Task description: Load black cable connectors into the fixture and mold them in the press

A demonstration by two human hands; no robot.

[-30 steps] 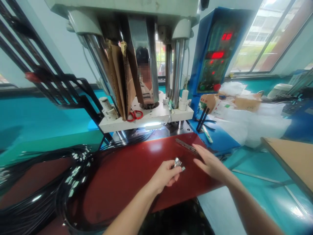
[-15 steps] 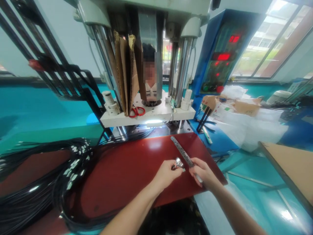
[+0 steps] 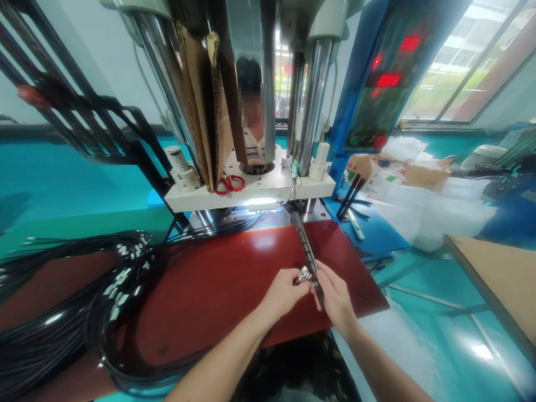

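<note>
Left hand (image 3: 287,291) pinches small shiny silver metal pieces (image 3: 305,274); right hand (image 3: 336,295) grips the near end of a long, narrow dark-grey metal bar (image 3: 305,240), over the glossy red-brown worktop (image 3: 221,279). Pieces look bunched; slack fingers could drop one. End-held, the bar may tip.

Holding bare left forearm (image 3: 221,360) and right forearm (image 3: 374,357) forward, angled inward. Pinching with left hand (image 3: 287,290); holding right hand (image 3: 336,290) curled just beside it, possibly touching, though too blurred to tell.
</note>
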